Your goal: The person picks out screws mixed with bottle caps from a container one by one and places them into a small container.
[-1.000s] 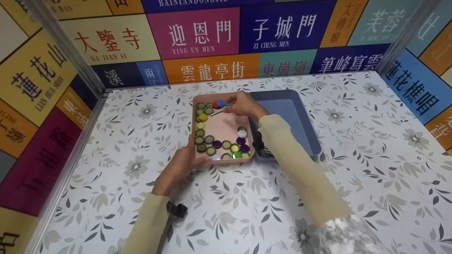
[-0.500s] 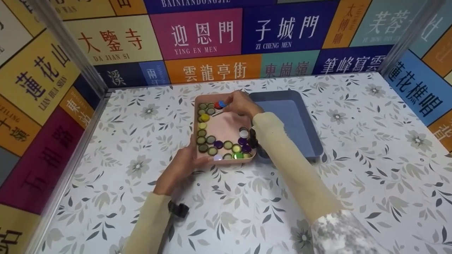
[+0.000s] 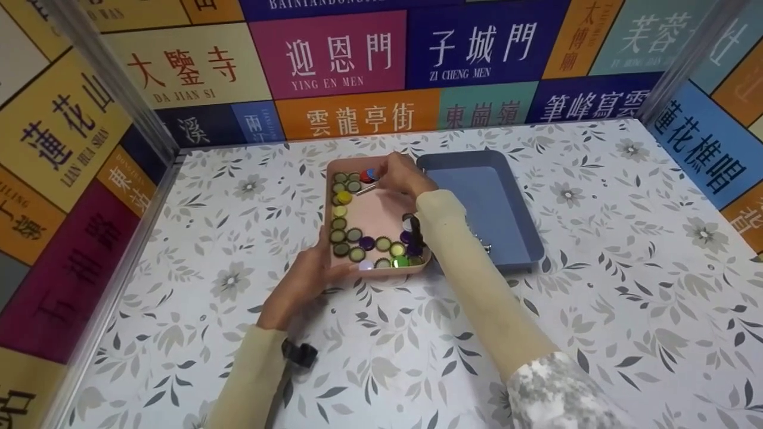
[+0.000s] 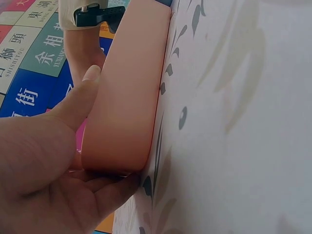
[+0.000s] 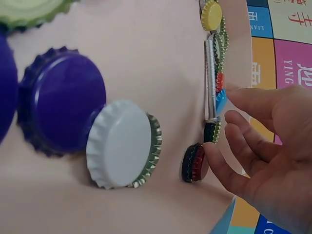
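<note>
My left hand [image 3: 304, 271] grips the near left corner of a pink tray [image 3: 372, 211]; in the left wrist view its thumb lies against the tray wall [image 4: 126, 92], with fingers bent at the corner. Bottle caps lie along the tray's sides. My right hand [image 3: 402, 176] is at the far side of the tray. In the right wrist view its fingers are spread: one touches a blue bottle cap [image 5: 221, 101], another a dark red cap [image 5: 198, 163]. Beside them lies a silver threaded rod [image 5: 210, 78]. Whether the hidden fingertips pinch anything is unclear.
A blue-grey tray [image 3: 495, 202] adjoins the pink one on the right, with small metal pieces [image 3: 486, 244] partly behind the right sleeve. Inside the pink tray are white [image 5: 122, 144], purple [image 5: 68, 102] and yellow [image 3: 344, 197] caps. Printed panels [image 3: 340, 56] stand behind the table.
My right wrist and forearm have shifted left, uncovering metal pieces in the blue-grey tray. The right fingers stay near the blue cap, now covering more of it. The left hand keeps its grip.
</note>
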{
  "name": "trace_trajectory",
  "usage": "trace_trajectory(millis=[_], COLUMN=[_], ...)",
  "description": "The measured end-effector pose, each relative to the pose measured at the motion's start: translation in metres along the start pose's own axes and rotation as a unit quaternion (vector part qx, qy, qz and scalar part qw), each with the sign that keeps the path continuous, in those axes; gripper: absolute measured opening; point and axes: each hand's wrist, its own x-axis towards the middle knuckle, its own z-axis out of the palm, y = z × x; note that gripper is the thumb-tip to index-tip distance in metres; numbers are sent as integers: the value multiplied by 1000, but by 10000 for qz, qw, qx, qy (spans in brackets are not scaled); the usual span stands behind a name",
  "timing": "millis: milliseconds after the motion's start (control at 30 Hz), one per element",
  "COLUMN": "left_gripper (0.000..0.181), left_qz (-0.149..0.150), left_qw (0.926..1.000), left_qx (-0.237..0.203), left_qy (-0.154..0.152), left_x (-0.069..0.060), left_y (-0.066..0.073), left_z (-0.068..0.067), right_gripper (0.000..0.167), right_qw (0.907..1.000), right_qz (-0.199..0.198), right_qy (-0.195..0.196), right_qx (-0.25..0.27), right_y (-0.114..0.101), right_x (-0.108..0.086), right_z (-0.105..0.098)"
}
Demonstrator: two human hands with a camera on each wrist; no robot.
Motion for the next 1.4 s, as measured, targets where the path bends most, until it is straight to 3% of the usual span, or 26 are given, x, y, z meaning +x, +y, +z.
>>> trace_trajectory(millis=[300, 533, 767, 967, 1400], left_gripper=[109, 109, 104, 104, 105], left_qz=[-195, -54, -128, -93, -111], left_qw=[9994, 9993, 9996, 9998, 9997], left_qx=[-263, -382, -252, -180, -193], left_qy=[-77, 0, 16, 60, 41], left_x=[1, 1, 2, 2, 2], left_y=[0, 0, 0, 1, 0], left_z=[-1, 1, 1, 1, 2], right_gripper=[27, 26, 23, 18, 9], right_qw=[9972, 9936, 9813, 9762, 9798], right_qz=[-219, -294, -554, -669, -620], right_qy=[366, 503, 655, 851, 984], right_qx=[-610, -965, -1724, -1879, -1627], right_y=[0, 5, 7, 8, 9], right_x=[6, 8, 12, 12, 12], right_z=[5, 11, 16, 18, 22])
